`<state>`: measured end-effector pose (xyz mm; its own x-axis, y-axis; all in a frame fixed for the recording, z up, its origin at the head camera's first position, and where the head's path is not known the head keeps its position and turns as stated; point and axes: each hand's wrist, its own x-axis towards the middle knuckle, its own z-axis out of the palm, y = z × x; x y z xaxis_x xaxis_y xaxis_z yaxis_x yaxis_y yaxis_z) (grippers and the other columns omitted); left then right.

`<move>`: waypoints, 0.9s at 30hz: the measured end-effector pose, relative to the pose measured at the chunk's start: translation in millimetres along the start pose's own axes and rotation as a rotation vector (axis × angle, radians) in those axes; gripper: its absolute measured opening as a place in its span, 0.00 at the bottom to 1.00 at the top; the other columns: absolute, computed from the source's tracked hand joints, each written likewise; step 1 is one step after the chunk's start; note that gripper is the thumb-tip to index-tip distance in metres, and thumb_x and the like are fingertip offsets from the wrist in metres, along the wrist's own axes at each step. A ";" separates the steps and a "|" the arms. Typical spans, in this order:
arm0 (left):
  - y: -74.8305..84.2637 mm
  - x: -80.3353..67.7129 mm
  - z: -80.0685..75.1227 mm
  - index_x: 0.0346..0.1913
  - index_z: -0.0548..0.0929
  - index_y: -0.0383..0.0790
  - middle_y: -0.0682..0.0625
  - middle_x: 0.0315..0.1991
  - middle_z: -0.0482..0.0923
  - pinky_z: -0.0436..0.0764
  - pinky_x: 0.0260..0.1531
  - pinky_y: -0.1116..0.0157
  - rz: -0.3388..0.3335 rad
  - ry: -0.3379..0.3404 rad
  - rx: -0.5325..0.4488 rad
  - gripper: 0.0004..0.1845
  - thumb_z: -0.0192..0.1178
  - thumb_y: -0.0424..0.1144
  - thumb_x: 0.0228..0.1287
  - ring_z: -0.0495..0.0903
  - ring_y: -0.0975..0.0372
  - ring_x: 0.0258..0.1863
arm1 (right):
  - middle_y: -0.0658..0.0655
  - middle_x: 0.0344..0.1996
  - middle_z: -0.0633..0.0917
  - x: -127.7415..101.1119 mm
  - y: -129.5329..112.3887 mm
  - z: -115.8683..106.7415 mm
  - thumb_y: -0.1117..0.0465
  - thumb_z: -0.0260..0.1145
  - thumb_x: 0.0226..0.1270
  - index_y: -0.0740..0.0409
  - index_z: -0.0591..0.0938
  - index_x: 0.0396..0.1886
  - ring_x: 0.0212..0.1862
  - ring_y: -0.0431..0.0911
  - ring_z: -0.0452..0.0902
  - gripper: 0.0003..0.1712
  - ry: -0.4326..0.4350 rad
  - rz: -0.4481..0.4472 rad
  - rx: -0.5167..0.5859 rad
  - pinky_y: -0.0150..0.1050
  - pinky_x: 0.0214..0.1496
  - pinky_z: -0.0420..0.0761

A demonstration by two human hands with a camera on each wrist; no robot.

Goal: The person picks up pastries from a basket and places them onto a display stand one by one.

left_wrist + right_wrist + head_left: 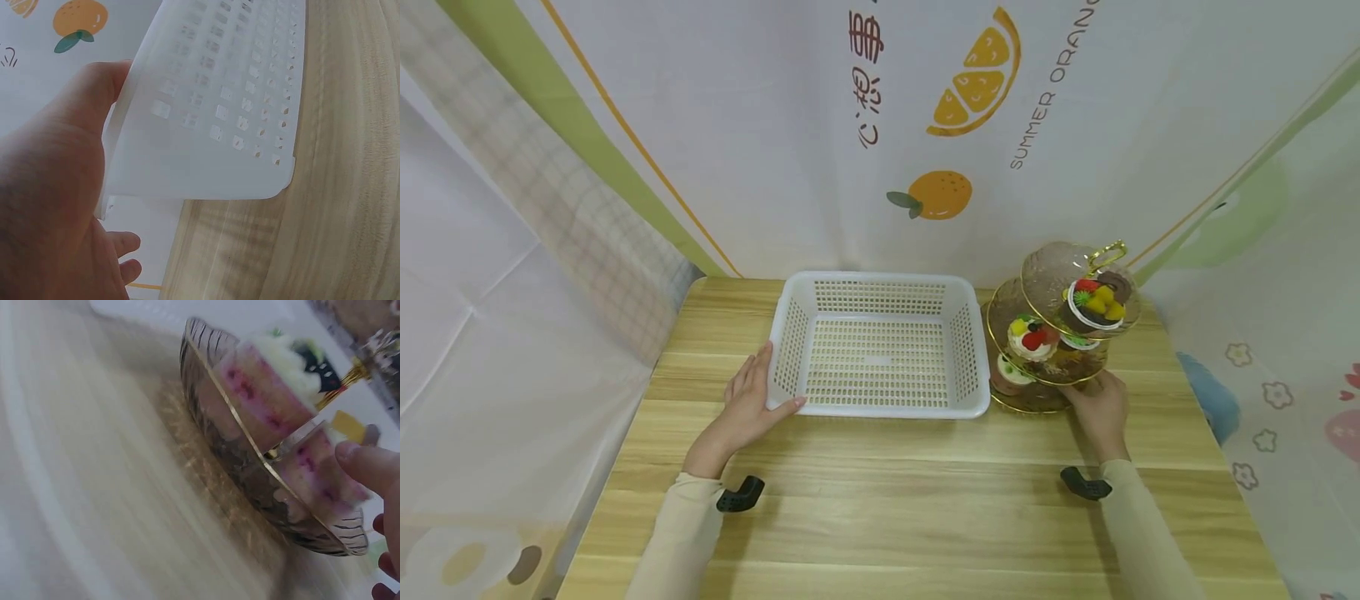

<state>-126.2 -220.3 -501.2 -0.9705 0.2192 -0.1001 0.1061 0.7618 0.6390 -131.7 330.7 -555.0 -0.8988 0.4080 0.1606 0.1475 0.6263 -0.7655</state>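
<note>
On the pale wood-grain table (pixel 880 500), the left hand (pixel 747 408) grips the near left corner of a white perforated plastic basket (pixel 880 346). The right hand (pixel 1101 408) holds the bottom plate's rim of a gold-edged, ribbed glass three-tier dessert stand (pixel 1060 333) at right, which carries small cakes (pixel 1032 337).

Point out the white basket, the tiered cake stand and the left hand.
white basket (pixel 880 407): head view, near rim.
tiered cake stand (pixel 1043 275): head view, bare glass of the top plate.
left hand (pixel 751 408): head view, back of the hand, at the basket's left corner.
</note>
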 end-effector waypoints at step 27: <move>3.7 0.2 -9.2 0.80 0.33 0.49 0.41 0.82 0.31 0.34 0.69 0.30 0.154 0.143 0.069 0.58 0.65 0.56 0.62 0.30 0.42 0.80 | 0.62 0.69 0.75 -81.6 -92.6 -23.8 0.46 0.72 0.62 0.55 0.73 0.70 0.73 0.53 0.62 0.39 -0.105 -0.645 -0.024 0.42 0.78 0.53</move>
<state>-128.0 -223.1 -491.8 -0.9621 0.2509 0.1067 0.2649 0.7674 0.5839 -62.2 255.2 -482.4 -0.8453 -0.1210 0.5204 -0.4269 0.7387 -0.5217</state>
